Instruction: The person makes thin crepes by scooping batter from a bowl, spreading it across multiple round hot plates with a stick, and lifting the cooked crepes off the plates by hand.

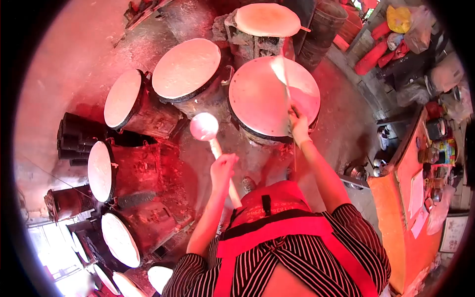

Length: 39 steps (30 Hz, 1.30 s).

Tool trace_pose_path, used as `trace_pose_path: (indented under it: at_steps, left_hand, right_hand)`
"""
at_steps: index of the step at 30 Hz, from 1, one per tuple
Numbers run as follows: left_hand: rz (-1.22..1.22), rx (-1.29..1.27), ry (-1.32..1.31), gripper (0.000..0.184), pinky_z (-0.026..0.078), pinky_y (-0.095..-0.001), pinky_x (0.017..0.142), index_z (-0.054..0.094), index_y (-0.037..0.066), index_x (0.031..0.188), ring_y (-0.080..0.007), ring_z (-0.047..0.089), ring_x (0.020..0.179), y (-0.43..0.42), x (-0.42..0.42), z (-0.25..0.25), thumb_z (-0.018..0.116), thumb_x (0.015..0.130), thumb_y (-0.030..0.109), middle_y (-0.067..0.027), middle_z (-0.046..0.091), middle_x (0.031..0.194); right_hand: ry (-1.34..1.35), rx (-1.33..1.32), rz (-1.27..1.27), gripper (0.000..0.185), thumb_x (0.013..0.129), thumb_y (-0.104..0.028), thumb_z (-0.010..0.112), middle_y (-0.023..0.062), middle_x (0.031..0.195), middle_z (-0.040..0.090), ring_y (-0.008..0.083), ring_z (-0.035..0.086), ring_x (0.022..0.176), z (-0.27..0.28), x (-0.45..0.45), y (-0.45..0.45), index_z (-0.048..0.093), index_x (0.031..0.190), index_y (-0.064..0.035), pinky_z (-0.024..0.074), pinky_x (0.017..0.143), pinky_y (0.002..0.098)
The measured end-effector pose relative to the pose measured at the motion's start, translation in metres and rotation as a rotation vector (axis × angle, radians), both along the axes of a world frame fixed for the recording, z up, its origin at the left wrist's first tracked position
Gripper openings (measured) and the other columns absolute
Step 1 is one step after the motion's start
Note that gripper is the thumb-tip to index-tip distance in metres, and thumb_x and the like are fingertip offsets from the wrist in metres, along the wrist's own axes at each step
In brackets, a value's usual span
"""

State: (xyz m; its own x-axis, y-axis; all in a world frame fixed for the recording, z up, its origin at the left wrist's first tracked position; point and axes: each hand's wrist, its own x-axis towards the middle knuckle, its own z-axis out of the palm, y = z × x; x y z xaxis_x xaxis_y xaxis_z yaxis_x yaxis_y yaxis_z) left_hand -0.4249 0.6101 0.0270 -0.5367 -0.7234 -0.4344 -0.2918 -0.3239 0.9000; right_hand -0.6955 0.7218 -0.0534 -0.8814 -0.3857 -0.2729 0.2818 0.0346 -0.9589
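Observation:
My left hand [222, 171] is closed round the pale handle of a ladle [204, 126], whose round bowl is raised off the floor, left of the nearest griddle. My right hand [300, 127] reaches over the right part of this round griddle [252, 99], fingers closed on a long thin tool [287, 86]. The tool is seen nearly edge-on and slightly blurred, so its exact kind is unclear. A pale layer covers the griddle, with a whiter patch near its far edge and a lighter area on the right.
More round, pale-topped griddles on drum-like stands curve round my left, including one griddle [187, 68] and another [122, 98]. A further griddle [267, 20] stands ahead. Dark cylinders [81, 133] are stacked at left. An orange-topped table [420, 242] with jars stands right.

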Motion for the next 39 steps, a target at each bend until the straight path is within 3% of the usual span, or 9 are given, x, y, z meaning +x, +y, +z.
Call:
trace_pose_path:
  at_steps: [2, 5, 10, 14, 20, 23, 28, 34, 39]
  left_hand:
    - [0.147, 0.011, -0.018, 0.027, 0.024, -0.0188, 0.041, 0.055, 0.009, 0.064, -0.0011, 0.032, 0.047, 0.013, 0.019, -0.011, 0.061, 0.088, 0.018, 0.0076, 0.039, 0.057]
    - [0.285, 0.059, 0.007, 0.038, 0.024, -0.0206, 0.04, 0.04, 0.012, 0.059, -0.0017, 0.03, 0.046, 0.032, 0.047, -0.036, 0.059, 0.09, 0.02, 0.0073, 0.035, 0.055]
    - [0.434, 0.085, -0.107, 0.031, 0.025, -0.0191, 0.042, 0.058, 0.005, 0.072, -0.0029, 0.031, 0.047, 0.077, 0.064, -0.055, 0.053, 0.093, 0.026, 0.0071, 0.033, 0.059]
    - [0.527, 0.125, -0.088, 0.03, 0.026, -0.0185, 0.042, 0.065, 0.0, 0.095, -0.0019, 0.032, 0.05, 0.119, 0.057, -0.063, 0.049, 0.095, 0.025, 0.006, 0.037, 0.065]
    - [0.646, 0.161, -0.068, 0.026, 0.026, -0.0165, 0.044, 0.061, 0.0, 0.108, -0.0012, 0.03, 0.051, 0.166, 0.042, -0.06, 0.048, 0.095, 0.019, 0.008, 0.034, 0.065]
    - [0.672, 0.105, -0.12, 0.021, 0.026, -0.0161, 0.044, 0.065, 0.002, 0.1, -0.0009, 0.033, 0.051, 0.178, 0.037, -0.049, 0.054, 0.092, 0.017, 0.0085, 0.037, 0.061]
    - [0.703, 0.097, -0.185, 0.024, 0.028, -0.0161, 0.043, 0.066, 0.003, 0.084, -0.0009, 0.037, 0.051, 0.183, 0.038, -0.038, 0.062, 0.089, 0.026, 0.0077, 0.044, 0.061]
    - [0.822, 0.107, -0.239, 0.051, 0.03, -0.0211, 0.039, 0.063, 0.0, 0.076, -0.0091, 0.039, 0.041, 0.198, 0.04, -0.022, 0.049, 0.092, 0.047, -0.0019, 0.048, 0.057]
    - [0.772, 0.139, -0.255, 0.057, 0.035, -0.0214, 0.044, 0.065, -0.002, 0.082, -0.0095, 0.045, 0.049, 0.212, 0.048, -0.014, 0.041, 0.095, 0.049, -0.0036, 0.055, 0.062]
  right_hand:
    - [0.165, 0.005, 0.119, 0.033, 0.091, -0.02, 0.054, -0.0079, 0.062, 0.047, 0.0037, 0.037, 0.044, -0.027, -0.016, -0.012, 0.057, 0.121, -0.0072, 0.0277, 0.039, 0.0237]
    - [-0.181, 0.015, 0.35, 0.029, 0.09, -0.017, 0.054, -0.0071, 0.061, 0.048, 0.0036, 0.04, 0.048, 0.059, -0.007, 0.015, 0.06, 0.117, -0.0072, 0.0294, 0.041, 0.0225]
    - [-0.036, 0.092, 0.072, 0.032, 0.089, -0.018, 0.058, -0.0062, 0.061, 0.048, 0.0038, 0.038, 0.045, 0.016, -0.058, 0.076, 0.06, 0.119, -0.0102, 0.0276, 0.038, 0.0219]
    - [-0.083, 0.081, 0.419, 0.04, 0.089, -0.021, 0.06, -0.0093, 0.061, 0.041, 0.0014, 0.035, 0.048, 0.009, -0.088, 0.055, 0.054, 0.127, -0.0079, 0.0259, 0.042, 0.019]
    - [-0.088, 0.091, 0.835, 0.038, 0.092, -0.018, 0.056, -0.0109, 0.062, 0.035, 0.0028, 0.028, 0.049, 0.03, -0.094, 0.078, 0.053, 0.129, -0.0115, 0.0209, 0.042, 0.0222]
    - [-0.26, 0.243, 0.901, 0.045, 0.087, -0.009, 0.048, -0.0072, 0.056, 0.04, 0.0052, 0.028, 0.039, 0.078, -0.129, 0.121, 0.052, 0.13, -0.0168, 0.0199, 0.037, 0.0229]
    - [-0.138, 0.18, 0.62, 0.035, 0.093, -0.023, 0.05, -0.0081, 0.053, 0.033, 0.0051, 0.027, 0.036, 0.058, -0.166, 0.081, 0.052, 0.127, -0.0169, 0.0195, 0.034, 0.024]
    - [-0.304, 0.222, 1.1, 0.038, 0.094, -0.021, 0.05, -0.0077, 0.052, 0.03, 0.0047, 0.024, 0.038, 0.069, -0.186, 0.103, 0.049, 0.131, -0.014, 0.0193, 0.035, 0.0221]
    - [-0.135, 0.223, 0.934, 0.032, 0.091, -0.018, 0.048, -0.0053, 0.053, 0.038, 0.0044, 0.026, 0.035, 0.044, -0.198, 0.067, 0.053, 0.122, -0.0107, 0.0183, 0.033, 0.0231]
